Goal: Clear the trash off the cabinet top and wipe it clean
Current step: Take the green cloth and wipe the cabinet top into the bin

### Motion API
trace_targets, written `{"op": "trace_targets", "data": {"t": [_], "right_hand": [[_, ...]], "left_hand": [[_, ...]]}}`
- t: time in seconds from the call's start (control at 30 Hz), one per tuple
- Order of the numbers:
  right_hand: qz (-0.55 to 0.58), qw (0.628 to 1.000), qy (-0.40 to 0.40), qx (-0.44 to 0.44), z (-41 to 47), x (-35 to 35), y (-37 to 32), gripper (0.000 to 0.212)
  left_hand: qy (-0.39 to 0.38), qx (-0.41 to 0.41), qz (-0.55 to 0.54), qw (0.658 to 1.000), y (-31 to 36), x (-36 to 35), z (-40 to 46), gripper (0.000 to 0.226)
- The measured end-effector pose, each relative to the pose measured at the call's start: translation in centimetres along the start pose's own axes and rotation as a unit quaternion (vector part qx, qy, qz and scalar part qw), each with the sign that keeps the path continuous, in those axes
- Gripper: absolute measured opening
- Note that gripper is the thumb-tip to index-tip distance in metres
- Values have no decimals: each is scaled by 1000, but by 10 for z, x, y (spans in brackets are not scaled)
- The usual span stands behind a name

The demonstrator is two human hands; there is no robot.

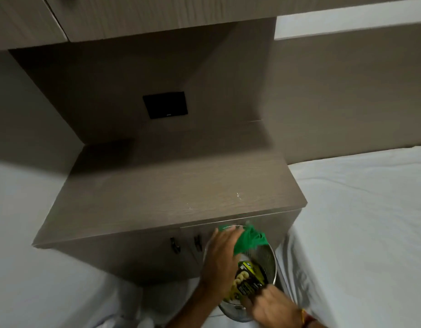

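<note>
Left hand, fingers spread, grips a green cloth over a metal mesh bin standing below the front right corner of the cabinet top. Right hand, fingers closed, holds a yellow-and-black snack packet inside the bin; its lettering is blurred, unreadable. Pale specks mark the top near its front right corner.

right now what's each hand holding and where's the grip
Left hand: green cloth, bunched at one edge. Right hand: snack packet, by its near end, over the bin.
</note>
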State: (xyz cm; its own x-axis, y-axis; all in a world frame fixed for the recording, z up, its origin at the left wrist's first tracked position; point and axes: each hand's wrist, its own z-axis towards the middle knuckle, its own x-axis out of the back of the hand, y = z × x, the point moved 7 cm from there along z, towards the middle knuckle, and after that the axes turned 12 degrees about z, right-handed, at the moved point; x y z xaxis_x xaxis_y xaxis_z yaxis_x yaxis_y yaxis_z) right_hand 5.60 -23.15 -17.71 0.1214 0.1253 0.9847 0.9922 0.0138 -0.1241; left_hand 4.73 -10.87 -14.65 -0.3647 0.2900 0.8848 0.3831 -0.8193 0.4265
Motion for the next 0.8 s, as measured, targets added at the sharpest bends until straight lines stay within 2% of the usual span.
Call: {"op": "trace_targets", "data": {"t": [0.07,0.13,0.17,0.23,0.33,0.37,0.4,0.5,0.57,0.63,0.8], "right_hand": [[-19,999,32,35,-2,-5,-2,41],[8,998,22,54,-3,-5,-8,34],[16,999,5,51,-4,-9,-9,34],[28,999,-27,19,-10,-9,-6,39],[13,998,-65,9,-17,-4,-8,54],[9,997,-79,6,-18,-1,-8,56],[9,996,-92,0,-22,-2,-6,57],[2,999,-41,27,-29,7,-7,54],[25,999,-12,46,-33,13,-8,56],[32,998,15,44,-35,19,-6,62],[31,999,23,20,-38,15,8,56]], "left_hand": [[-40,-22,47,998,7,-18,-34,78],[-75,29,29,996,-1,-25,-45,74],[-69,54,14,996,-3,-21,-41,71],[-18,71,-17,997,3,3,-19,67],[124,80,-55,988,7,64,38,61],[138,84,-61,985,1,79,64,57],[129,92,-63,985,-5,89,91,52],[68,118,-18,991,-28,86,148,44],[16,145,36,989,-37,58,157,48],[6,154,79,985,-36,35,154,53],[-11,91,62,994,-7,13,136,61]]}}
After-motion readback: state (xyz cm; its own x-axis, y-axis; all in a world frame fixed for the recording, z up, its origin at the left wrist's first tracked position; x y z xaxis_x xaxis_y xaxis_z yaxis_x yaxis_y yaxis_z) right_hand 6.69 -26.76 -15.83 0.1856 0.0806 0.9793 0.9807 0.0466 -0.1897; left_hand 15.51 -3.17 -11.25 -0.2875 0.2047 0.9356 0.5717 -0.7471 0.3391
